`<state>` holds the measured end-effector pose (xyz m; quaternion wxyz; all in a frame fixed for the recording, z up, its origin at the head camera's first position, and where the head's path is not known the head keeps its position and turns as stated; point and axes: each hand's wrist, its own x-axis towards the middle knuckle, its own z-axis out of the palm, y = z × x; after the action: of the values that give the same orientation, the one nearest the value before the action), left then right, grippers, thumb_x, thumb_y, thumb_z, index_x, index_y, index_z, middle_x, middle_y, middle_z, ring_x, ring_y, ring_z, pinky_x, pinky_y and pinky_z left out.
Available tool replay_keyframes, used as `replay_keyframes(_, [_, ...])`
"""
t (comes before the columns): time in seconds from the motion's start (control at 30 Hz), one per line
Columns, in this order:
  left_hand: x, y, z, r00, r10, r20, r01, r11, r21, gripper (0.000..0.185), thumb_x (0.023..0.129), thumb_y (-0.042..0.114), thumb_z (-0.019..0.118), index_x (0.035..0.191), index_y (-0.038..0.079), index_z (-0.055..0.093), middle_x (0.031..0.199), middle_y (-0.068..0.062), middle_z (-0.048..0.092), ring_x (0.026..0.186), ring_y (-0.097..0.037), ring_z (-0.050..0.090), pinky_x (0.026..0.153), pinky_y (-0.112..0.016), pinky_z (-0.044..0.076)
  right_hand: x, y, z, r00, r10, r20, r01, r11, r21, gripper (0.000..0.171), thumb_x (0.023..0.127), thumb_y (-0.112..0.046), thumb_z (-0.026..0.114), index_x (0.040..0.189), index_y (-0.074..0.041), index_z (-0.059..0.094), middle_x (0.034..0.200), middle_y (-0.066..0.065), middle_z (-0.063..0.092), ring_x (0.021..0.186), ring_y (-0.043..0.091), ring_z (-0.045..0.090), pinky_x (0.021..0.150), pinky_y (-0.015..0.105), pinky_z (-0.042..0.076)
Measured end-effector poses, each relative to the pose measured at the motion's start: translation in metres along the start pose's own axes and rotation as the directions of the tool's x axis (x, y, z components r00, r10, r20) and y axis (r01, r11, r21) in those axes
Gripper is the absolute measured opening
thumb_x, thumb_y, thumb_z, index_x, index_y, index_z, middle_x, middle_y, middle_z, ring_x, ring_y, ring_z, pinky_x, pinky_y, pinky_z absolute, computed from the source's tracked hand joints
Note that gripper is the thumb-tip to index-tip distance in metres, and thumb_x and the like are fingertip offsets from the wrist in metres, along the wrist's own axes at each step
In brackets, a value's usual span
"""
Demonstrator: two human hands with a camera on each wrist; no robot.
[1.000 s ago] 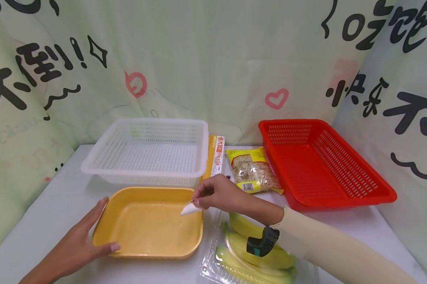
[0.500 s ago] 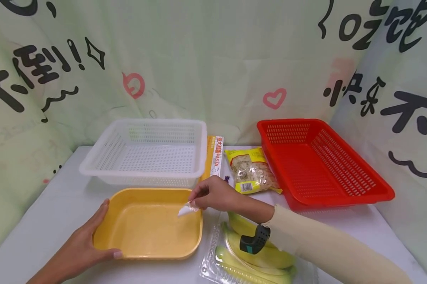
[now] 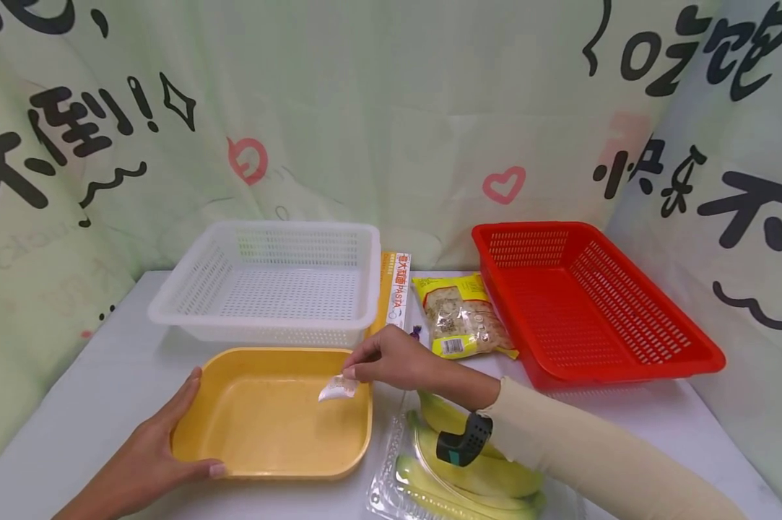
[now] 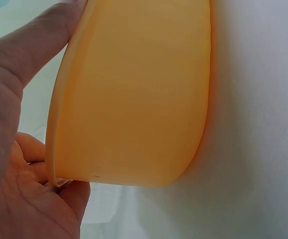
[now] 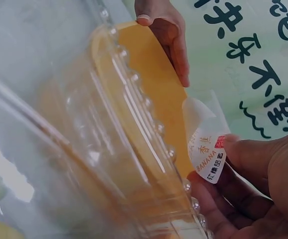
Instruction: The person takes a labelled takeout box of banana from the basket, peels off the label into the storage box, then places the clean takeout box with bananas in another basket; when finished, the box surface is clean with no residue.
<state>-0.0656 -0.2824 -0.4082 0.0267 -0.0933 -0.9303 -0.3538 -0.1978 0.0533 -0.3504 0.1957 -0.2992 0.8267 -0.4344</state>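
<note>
Right, label status: my right hand (image 3: 393, 357) has the printed white label (image 5: 206, 157) pinched by one edge, thumb against fingers. It's the only thing in that grip. Wording reads BANANA, sheet is curled rather than flat.

Key relation: from my right fingertips the label hangs down and to the left, free end toward the middle of the yellow tub (image 3: 261, 422). In the head view it sits just inside the tub's right rim, knuckles about over that rim. Can't read how high it is above the floor of the tub, and I see no contact with it.

Tub's long axis runs left to right across me, so the label is at one end and my left hand (image 3: 146, 455) is at the other. Left grips the tub's left end, thumb over the near rim, fingers round the far-left side. Right is clearly the nearer hand for the label; left is better placed to steady the tub.

My judgement: any move turns on that right rim. Leftward is over the tub; rightward runs back over the clear box (image 3: 380, 498) with the bananas (image 3: 488, 478), just beside the tub.
</note>
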Motion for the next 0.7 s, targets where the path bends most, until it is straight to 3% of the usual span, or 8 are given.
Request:
replay_keyframes(0.3, [-0.001, 0.003, -0.001, 1.000, -0.010, 0.005, 0.010, 1.000, -0.013, 0.121, 0.070, 0.039, 0.087, 0.158, 0.018, 0.007, 0.161, -0.011, 0.016, 0.131, 0.016, 0.012, 0.094, 0.005, 0.012, 0.000, -0.001, -0.001, 1.000, -0.027, -0.015, 0.026, 0.999, -0.040, 0.012, 0.088, -0.015, 0.074, 0.094, -0.006, 0.078, 0.085, -0.004, 0.073, 0.076, 0.005, 0.060, 0.068, 0.020, 0.050])
replay_keyframes(0.43, [0.000, 0.005, -0.002, 0.999, -0.040, 0.019, 0.040, 0.999, -0.012, 0.121, 0.071, 0.041, 0.086, 0.158, 0.017, 0.005, 0.161, -0.011, 0.013, 0.142, -0.018, 0.021, 0.092, 0.006, 0.010, -0.001, -0.001, -0.004, 1.000, -0.026, -0.018, 0.026, 1.000, -0.003, 0.013, 0.088, -0.014, 0.073, 0.097, -0.006, 0.078, 0.089, -0.002, 0.073, 0.079, 0.006, 0.062, 0.069, 0.020, 0.051])
replay_keyframes(0.53, [0.001, 0.006, -0.002, 0.998, -0.055, 0.030, 0.055, 0.998, -0.012, 0.121, 0.072, 0.041, 0.086, 0.157, 0.016, 0.004, 0.162, -0.011, 0.011, 0.140, -0.041, 0.024, 0.091, 0.006, 0.009, -0.003, -0.003, -0.009, 0.999, -0.024, -0.027, 0.025, 0.999, 0.032, 0.014, 0.088, -0.014, 0.073, 0.098, -0.005, 0.078, 0.091, -0.001, 0.074, 0.081, 0.006, 0.063, 0.070, 0.021, 0.052])
replay_keyframes(0.57, [0.000, 0.006, -0.002, 0.998, -0.054, 0.031, 0.055, 0.998, -0.012, 0.121, 0.072, 0.040, 0.085, 0.157, 0.016, 0.003, 0.162, -0.011, 0.010, 0.140, -0.040, 0.023, 0.091, 0.006, 0.008, -0.004, -0.004, -0.011, 0.999, -0.026, -0.034, 0.027, 0.999, 0.040, 0.014, 0.089, -0.014, 0.073, 0.099, -0.005, 0.078, 0.092, -0.001, 0.074, 0.083, 0.007, 0.064, 0.071, 0.022, 0.053])
replay_keyframes(0.67, [-0.001, 0.004, -0.001, 0.999, -0.039, 0.022, 0.039, 0.999, -0.011, 0.119, 0.073, 0.039, 0.085, 0.157, 0.017, 0.003, 0.162, -0.011, 0.010, 0.144, -0.017, 0.016, 0.093, 0.006, 0.008, -0.009, -0.007, -0.021, 0.998, -0.012, -0.064, 0.016, 0.998, 0.067, 0.016, 0.089, -0.015, 0.072, 0.101, -0.005, 0.077, 0.094, 0.001, 0.074, 0.084, 0.009, 0.065, 0.074, 0.024, 0.054])
replay_keyframes(0.7, [-0.001, 0.004, 0.000, 0.999, -0.038, 0.021, 0.038, 0.999, -0.008, 0.119, 0.074, 0.038, 0.085, 0.157, 0.017, 0.003, 0.162, -0.011, 0.010, 0.144, -0.016, 0.015, 0.093, 0.005, 0.008, -0.011, -0.008, -0.025, 0.997, -0.003, -0.076, 0.008, 0.998, 0.068, 0.017, 0.090, -0.015, 0.072, 0.102, -0.005, 0.077, 0.093, 0.003, 0.074, 0.079, 0.010, 0.064, 0.071, 0.024, 0.054])
